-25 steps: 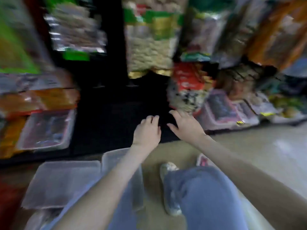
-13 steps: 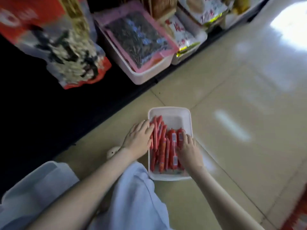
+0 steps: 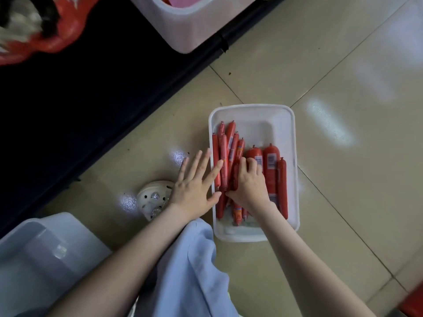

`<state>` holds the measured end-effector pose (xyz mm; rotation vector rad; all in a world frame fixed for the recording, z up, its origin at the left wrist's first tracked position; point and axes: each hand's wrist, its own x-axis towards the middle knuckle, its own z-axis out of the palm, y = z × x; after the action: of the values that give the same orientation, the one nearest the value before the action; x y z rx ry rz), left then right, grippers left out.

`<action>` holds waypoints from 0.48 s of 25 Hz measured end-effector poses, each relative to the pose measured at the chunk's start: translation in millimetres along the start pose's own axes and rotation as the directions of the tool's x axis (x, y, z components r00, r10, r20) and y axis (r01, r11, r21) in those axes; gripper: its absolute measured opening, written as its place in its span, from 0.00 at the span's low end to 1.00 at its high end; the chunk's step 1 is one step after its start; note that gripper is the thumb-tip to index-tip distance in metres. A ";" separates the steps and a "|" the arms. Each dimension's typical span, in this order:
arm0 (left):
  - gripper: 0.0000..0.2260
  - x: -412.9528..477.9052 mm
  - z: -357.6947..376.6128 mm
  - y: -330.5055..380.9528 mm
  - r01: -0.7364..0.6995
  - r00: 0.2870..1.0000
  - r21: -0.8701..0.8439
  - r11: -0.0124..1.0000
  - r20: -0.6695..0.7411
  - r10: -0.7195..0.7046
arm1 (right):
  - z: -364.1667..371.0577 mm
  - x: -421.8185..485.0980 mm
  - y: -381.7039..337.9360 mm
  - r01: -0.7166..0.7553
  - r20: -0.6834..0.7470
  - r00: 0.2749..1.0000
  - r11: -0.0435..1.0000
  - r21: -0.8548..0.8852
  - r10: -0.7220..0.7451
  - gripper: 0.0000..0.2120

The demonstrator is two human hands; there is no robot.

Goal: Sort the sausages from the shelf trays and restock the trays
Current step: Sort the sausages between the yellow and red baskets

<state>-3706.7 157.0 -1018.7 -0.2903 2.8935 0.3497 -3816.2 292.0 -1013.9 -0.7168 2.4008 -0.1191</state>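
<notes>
Red sausages fill a white plastic tray (image 3: 295, 179) that sits on the tiled floor (image 3: 343, 65), just in front of the crouching person's knee (image 3: 194, 271). The thin sausages (image 3: 225, 152) are bunched along the tray's left side and the thick sausages (image 3: 271, 161) lie along its right. All of them run lengthwise with the tray, pointing away from the person and roughly in line with the forearms.

The right hand (image 3: 250, 181) is down inside the tray, where the two sorts meet. Its fingers are curled over the top and its thumb is tucked in from the left, so it looks to be grasping a few of the thin sausages. The left hand (image 3: 194, 181) lies flat and released across the tray's left rim, fingers spread, with its fingertips just touching the outermost thin ones.

From where I stand, the right hand is the one placed to lift. The bundle lies directly under it and along its line, so a straight pull up and back would clear the rim. An empty translucent tray (image 3: 45, 248) waits well to the left, beyond a pale shoe (image 3: 153, 200), on the left hand's side. That tray sits near the dark shelf (image 3: 91, 99).
</notes>
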 end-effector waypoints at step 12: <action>0.39 5.7 2.3 10.6 0.023 0.999 -0.047 0.999 0.027 -0.021 | -9.2 -3.3 -4.3 -0.039 0.056 0.998 0.947 0.320 0.022 0.21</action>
<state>-3714.0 166.7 -1019.9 -0.3225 2.8570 0.4160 -3817.4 289.3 -1003.7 -0.5232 2.2666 -0.4618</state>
